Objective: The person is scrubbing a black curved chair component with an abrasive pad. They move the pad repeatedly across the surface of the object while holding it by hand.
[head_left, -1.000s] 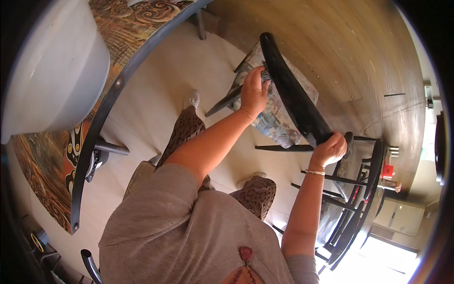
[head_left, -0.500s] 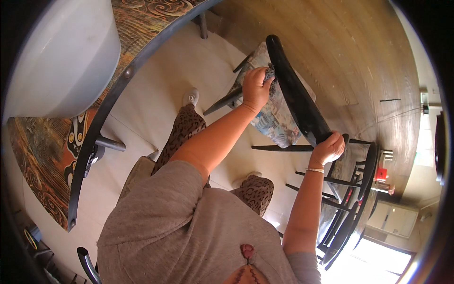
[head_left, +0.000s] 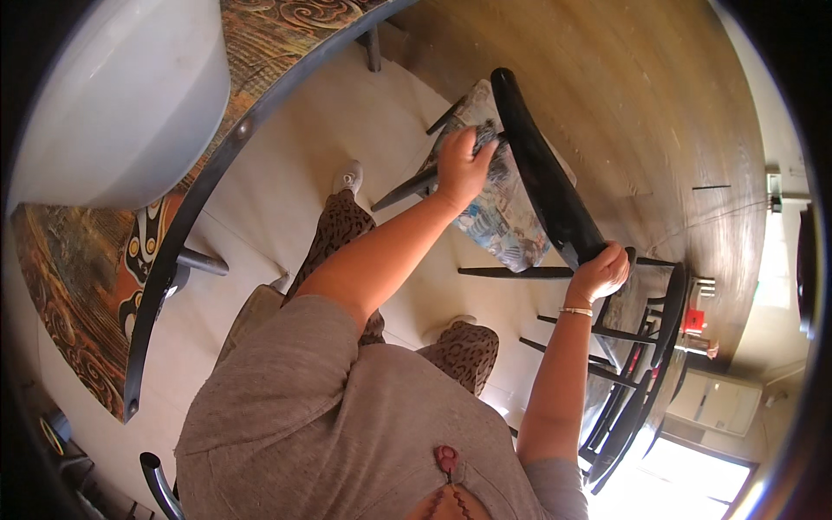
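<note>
A chair with a curved, glossy black top rail [head_left: 546,178] stands in front of me, its seat [head_left: 498,221] patterned in faded colours. My left hand [head_left: 464,165] is closed on a crumpled grey rag [head_left: 488,136], just left of the rail's far part. Whether the rag touches the rail, I cannot tell. At the rail's near right end, my right hand [head_left: 601,273] wraps round the black wood.
A patterned table [head_left: 78,277] with a dark metal edge curves along the left, carrying a big white tub [head_left: 121,104]. More black chairs [head_left: 637,381] stand at the right. A wood-grain surface [head_left: 641,95] rises behind the chair. Pale tiles [head_left: 295,130] cover the floor.
My left hand has drawn slightly left, away from the rail, and more of the grey rag shows. My right hand keeps its hold on the rail's end.
</note>
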### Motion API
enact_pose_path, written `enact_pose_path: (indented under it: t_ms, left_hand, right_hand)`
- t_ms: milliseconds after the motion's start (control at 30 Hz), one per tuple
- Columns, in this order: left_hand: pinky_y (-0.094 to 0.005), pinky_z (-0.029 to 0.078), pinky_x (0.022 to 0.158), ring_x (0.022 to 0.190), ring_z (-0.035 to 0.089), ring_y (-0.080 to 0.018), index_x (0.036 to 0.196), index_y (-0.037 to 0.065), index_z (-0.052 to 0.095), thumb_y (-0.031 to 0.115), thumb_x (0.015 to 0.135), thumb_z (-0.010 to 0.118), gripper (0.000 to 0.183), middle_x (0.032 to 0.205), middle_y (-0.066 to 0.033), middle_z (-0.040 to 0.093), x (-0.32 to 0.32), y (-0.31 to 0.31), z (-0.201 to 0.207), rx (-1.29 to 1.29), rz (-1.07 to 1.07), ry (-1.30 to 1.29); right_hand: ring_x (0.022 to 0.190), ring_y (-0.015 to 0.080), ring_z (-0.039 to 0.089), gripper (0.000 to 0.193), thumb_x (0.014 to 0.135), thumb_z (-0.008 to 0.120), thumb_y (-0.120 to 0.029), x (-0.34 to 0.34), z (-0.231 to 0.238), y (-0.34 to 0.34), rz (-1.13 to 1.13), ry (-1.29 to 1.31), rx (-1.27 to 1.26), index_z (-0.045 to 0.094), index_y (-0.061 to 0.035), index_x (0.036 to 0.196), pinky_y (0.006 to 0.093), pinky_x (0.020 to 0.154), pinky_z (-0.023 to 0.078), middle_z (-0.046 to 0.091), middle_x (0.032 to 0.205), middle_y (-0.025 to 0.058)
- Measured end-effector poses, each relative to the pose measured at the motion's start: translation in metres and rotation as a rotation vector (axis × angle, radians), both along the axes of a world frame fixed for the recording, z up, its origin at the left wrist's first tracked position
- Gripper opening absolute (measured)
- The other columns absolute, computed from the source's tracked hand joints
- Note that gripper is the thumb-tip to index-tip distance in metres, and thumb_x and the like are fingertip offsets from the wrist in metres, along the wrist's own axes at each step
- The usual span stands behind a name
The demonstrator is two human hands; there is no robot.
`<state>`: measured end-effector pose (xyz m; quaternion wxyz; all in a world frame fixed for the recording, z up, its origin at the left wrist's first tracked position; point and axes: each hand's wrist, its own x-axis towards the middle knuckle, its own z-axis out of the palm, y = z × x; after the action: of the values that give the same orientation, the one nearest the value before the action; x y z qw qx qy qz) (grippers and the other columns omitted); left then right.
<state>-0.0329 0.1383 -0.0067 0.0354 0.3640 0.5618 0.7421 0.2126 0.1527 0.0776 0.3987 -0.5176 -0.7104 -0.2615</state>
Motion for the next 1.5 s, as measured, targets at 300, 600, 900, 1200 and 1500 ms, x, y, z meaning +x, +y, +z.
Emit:
enact_pose_path:
  t_ms: [300, 600, 900, 1200, 1500]
  left_hand:
    - [-0.0408, 0.044, 0.077, 0.088, 0.054, -0.0364, 0.090, 0.002, 0.057, 0.006, 0.071, 0.069, 0.023, 0.095, -0.0154, 0.057, 0.012, 0.010, -0.008, -0.020, 0.045, 0.146]
    - [-0.0420, 0.043, 0.075, 0.087, 0.052, -0.0360, 0.088, 0.003, 0.056, 0.001, 0.067, 0.067, 0.024, 0.089, -0.0146, 0.055, 0.009, 0.011, -0.009, 0.053, 0.050, 0.107]
    - [-0.0385, 0.044, 0.080, 0.091, 0.054, -0.0344, 0.091, 0.002, 0.057, 0.001, 0.068, 0.066, 0.025, 0.094, -0.0160, 0.057, 0.014, 0.014, 0.008, 0.084, 0.081, 0.073]
    - [-0.0415, 0.044, 0.078, 0.090, 0.052, -0.0347, 0.091, 0.004, 0.055, 0.004, 0.066, 0.066, 0.027, 0.095, -0.0145, 0.057, 0.003, 0.004, -0.044, -0.186, 0.029, 0.060]
    - [-0.0401, 0.043, 0.080, 0.092, 0.053, -0.0336, 0.099, 0.005, 0.055, 0.009, 0.068, 0.071, 0.036, 0.099, -0.0119, 0.059, 0.007, 0.012, -0.014, -0.023, 0.012, 0.159]
  right_hand:
    - [0.071, 0.0318, 0.054, 0.027, 0.088, 0.043, -0.021, -0.003, -0.002, -0.002, 0.017, 0.061, 0.025, 0.060, -0.0059, 0.074, 0.0411, 0.070, 0.041, 0.060, 0.073, 0.0103]
    - [0.076, 0.0307, 0.055, 0.026, 0.088, 0.044, -0.019, -0.003, -0.002, -0.003, 0.001, 0.078, 0.008, 0.062, -0.0052, 0.075, 0.0404, 0.073, 0.041, 0.061, 0.074, 0.0103]
    - [0.073, 0.0298, 0.055, 0.026, 0.088, 0.043, -0.017, 0.001, -0.001, -0.001, 0.011, -0.021, 0.035, 0.062, -0.0054, 0.076, 0.0396, 0.073, 0.042, 0.061, 0.075, 0.0079]
    - [0.075, 0.0321, 0.055, 0.027, 0.088, 0.042, -0.019, -0.004, -0.001, -0.004, 0.016, 0.050, 0.025, 0.063, -0.0044, 0.076, 0.0418, 0.070, 0.042, 0.061, 0.077, 0.0113]
    - [0.073, 0.0297, 0.055, 0.024, 0.086, 0.044, -0.017, -0.004, -0.002, -0.005, 0.014, 0.062, 0.039, 0.062, -0.0062, 0.074, 0.0394, 0.072, 0.042, 0.061, 0.074, 0.0090]
